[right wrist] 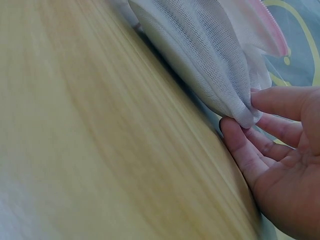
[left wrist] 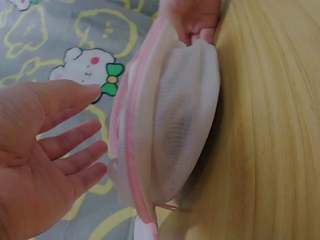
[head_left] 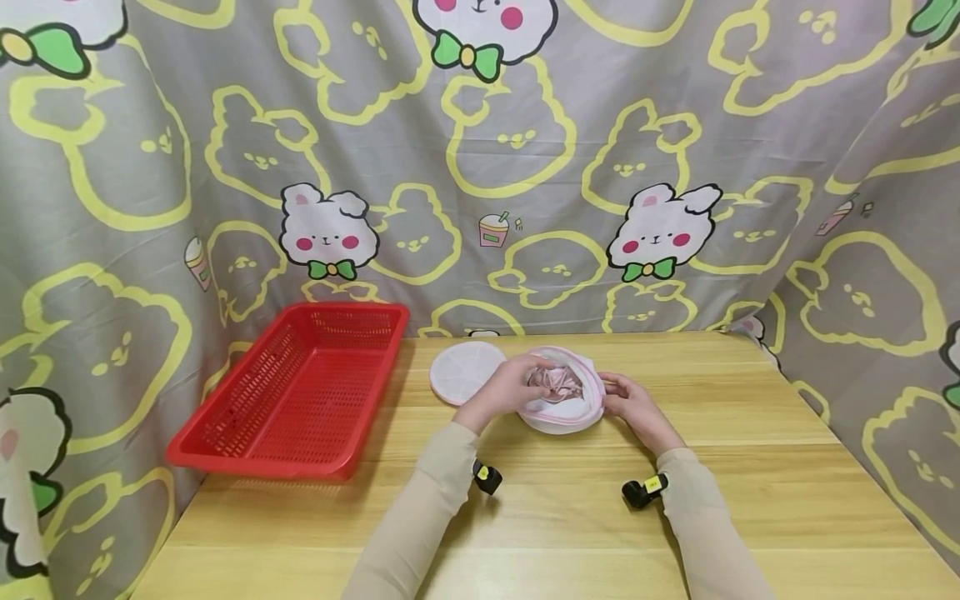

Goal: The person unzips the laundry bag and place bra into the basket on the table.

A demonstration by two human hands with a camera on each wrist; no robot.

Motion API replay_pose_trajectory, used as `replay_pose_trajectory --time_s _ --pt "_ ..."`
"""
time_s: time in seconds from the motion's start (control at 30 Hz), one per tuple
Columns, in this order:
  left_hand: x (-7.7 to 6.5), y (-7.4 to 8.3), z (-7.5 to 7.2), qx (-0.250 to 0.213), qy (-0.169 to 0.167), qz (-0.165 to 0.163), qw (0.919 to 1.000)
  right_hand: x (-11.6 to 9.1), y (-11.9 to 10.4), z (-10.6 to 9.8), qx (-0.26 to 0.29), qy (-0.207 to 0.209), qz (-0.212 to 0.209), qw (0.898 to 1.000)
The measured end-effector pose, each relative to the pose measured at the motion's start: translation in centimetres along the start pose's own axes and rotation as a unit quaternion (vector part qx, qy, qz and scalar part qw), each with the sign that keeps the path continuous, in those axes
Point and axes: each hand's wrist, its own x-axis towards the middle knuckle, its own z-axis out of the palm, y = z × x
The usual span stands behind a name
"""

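A round white mesh laundry bag [head_left: 564, 421] with a pink zipper stands unzipped on the table. Crumpled pink cloth [head_left: 558, 383] lies inside it, its exact kind unclear. My left hand [head_left: 519, 383] is over the bag's left rim, fingertips near the cloth. In the left wrist view this hand [left wrist: 50, 150] has its fingers spread and relaxed, holding nothing, beside the pink zipper [left wrist: 131, 125]. On the opposite side, my right hand [head_left: 632, 406] pinches the bag's edge; the right wrist view shows thumb and fingers on the mesh [right wrist: 200, 55].
A flat round white disc [head_left: 467, 372] lies just left of the bag. Farther left stands a red plastic basket [head_left: 360, 417] with perforated walls. Patterned grey curtain [head_left: 525, 167] hangs behind the wooden table [head_left: 562, 533] and at both sides.
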Motion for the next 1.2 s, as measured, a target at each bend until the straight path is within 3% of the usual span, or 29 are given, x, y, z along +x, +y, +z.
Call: replay_pose_trajectory --time_s 0.2,0.4,0.67,1.2 --pt "0.5 0.3 0.2 0.045 -0.029 0.023 0.9983 -0.1 -0.2 0.0 0.002 -0.002 -0.001 1.000" --pt "0.6 0.6 0.6 0.134 -0.036 0.033 0.9898 -0.2 -0.1 0.0 -0.002 -0.002 -0.002 1.000" --pt "0.5 0.6 1.1 0.138 -0.067 0.036 0.9875 -0.1 0.0 0.0 0.001 -0.004 -0.003 1.000" --pt "0.5 0.7 1.7 0.208 -0.095 0.016 0.9734 -0.1 -0.1 0.0 -0.005 -0.010 -0.006 1.000"
